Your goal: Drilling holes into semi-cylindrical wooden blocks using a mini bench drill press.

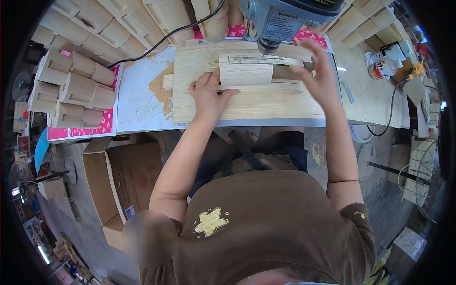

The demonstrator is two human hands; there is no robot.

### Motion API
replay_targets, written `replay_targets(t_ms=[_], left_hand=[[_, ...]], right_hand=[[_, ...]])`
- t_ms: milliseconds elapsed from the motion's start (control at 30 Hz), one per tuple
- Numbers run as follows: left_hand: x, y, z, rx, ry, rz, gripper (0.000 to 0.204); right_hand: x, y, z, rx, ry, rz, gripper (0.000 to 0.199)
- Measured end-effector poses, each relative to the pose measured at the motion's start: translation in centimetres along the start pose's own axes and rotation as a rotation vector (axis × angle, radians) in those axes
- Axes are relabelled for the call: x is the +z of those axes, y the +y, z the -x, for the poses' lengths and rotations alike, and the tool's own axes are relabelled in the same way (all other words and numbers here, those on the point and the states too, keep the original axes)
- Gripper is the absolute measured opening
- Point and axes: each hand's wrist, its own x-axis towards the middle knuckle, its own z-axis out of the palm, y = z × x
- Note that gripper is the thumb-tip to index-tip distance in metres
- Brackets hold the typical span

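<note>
A pale, rounded wooden piece (246,75) lies lengthwise in a wooden jig (287,87), which sits on a flat wooden board (266,109). My left hand (209,92) holds the piece's left end, with the thumb along the front and the fingers at the back. Smeared by motion, my right hand (317,78) is raised over the jig's right end. Its fingers are apart and nothing shows between them. Behind the piece, a narrow metal-looking strip (261,60) runs along the jig. The chuck (268,46) of a grey-blue bench drill (285,23) hangs just above it.
Stacked wooden pieces (78,88) stand at left, with more along the back. A black cable (175,31) crosses the back left. Sawdust (161,90) lies left of the board. A small blade-like strip (348,91) and a white tub (380,70) are at right. Below left sits a cardboard box (97,180).
</note>
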Motion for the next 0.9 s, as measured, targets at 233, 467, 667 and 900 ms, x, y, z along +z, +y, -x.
replay_targets(t_ms=[233,467,667,900], left_hand=[[0.0,0.4,0.0,0.006,0.020,-0.009,0.066],[-0.1,0.6,0.1,-0.027,0.002,-0.009,0.066],[0.1,0.0,0.2,0.000,0.034,0.002,0.067],[0.3,0.4,0.0,-0.011,0.019,0.000,0.067]], right_hand=[[-4.0,-10.8,-12.7,0.202,0.389,-0.139,0.028],[-5.1,-11.8,-8.6,-0.360,0.169,0.434,0.029],[-2.0,-8.4,0.3,-0.103,0.204,0.206,0.011],[0.9,-1.8,2.1,-0.244,0.228,0.242,0.011]])
